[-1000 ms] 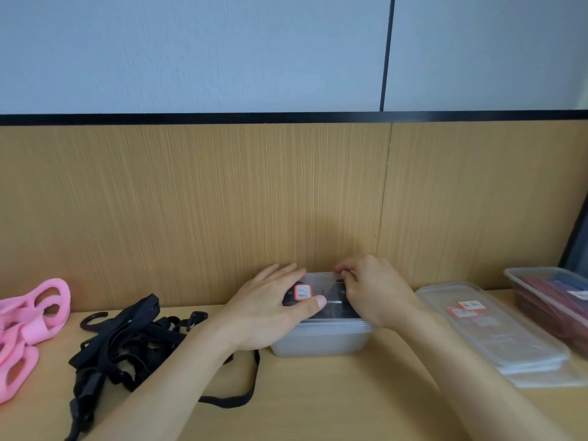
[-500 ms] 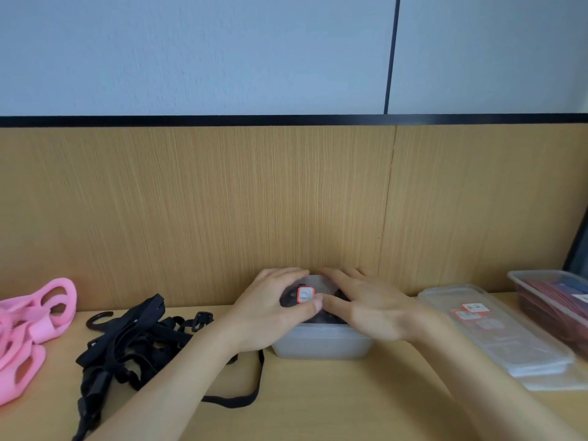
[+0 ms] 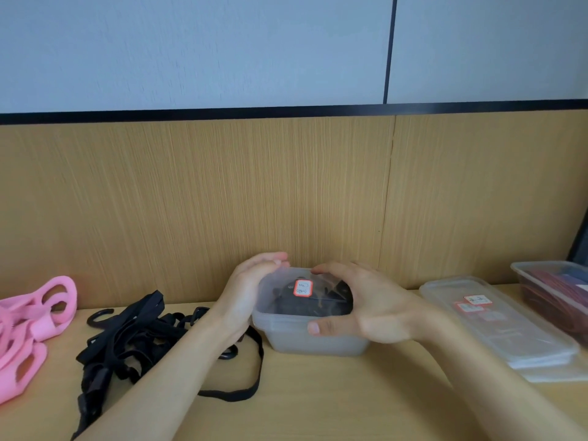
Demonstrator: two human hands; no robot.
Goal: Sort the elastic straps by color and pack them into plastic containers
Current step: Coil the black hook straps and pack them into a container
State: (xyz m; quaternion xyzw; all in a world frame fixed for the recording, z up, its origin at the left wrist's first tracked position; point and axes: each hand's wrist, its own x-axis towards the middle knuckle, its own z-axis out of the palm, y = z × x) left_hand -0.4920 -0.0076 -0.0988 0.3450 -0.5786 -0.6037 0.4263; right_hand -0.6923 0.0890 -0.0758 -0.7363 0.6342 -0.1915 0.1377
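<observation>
Both hands are clamped on one small rectangular container [image 3: 318, 343] of cloudy, translucent plastic. It stands on the table [image 3: 318, 405] close to the back panel. The left hand [image 3: 251, 294] wraps its left end, with the fingers curled over the far corner of the lid [image 3: 276, 281]. The right hand [image 3: 366, 303] has the opposite grip: the thumb presses flat on the near wall, and the fingers arch over the lid's far right edge. The lid is thin and glossy and sits on the container. It carries a white label [image 3: 303, 288] with a red border. Through the plastic shows a dark, bunched mass of packed black straps [image 3: 286, 305].

Just left of the container, partly under the left forearm, lies a loose tangle of black straps [image 3: 133, 332]. They are flat, matte bands, with a curved plastic hook [image 3: 98, 316] at the far side and one thin loop trailing toward the near edge. Further left is a heap of pink straps [image 3: 35, 313], thick and soft-looking with rounded oval holes.

To the right of the container lies a clear plastic stack [image 3: 515, 342], long and shallow, with two red-bordered labels on top. I cannot tell whether its pieces are lids or trays. Beside it at the frame edge is a long tub [image 3: 521, 275] of clear plastic holding red and dark bands.

The table has a pale wood grain, and the upright back panel [image 3: 191, 202] has the same. Above that are a black trim and smooth grey-blue wall panels [image 3: 191, 49].
</observation>
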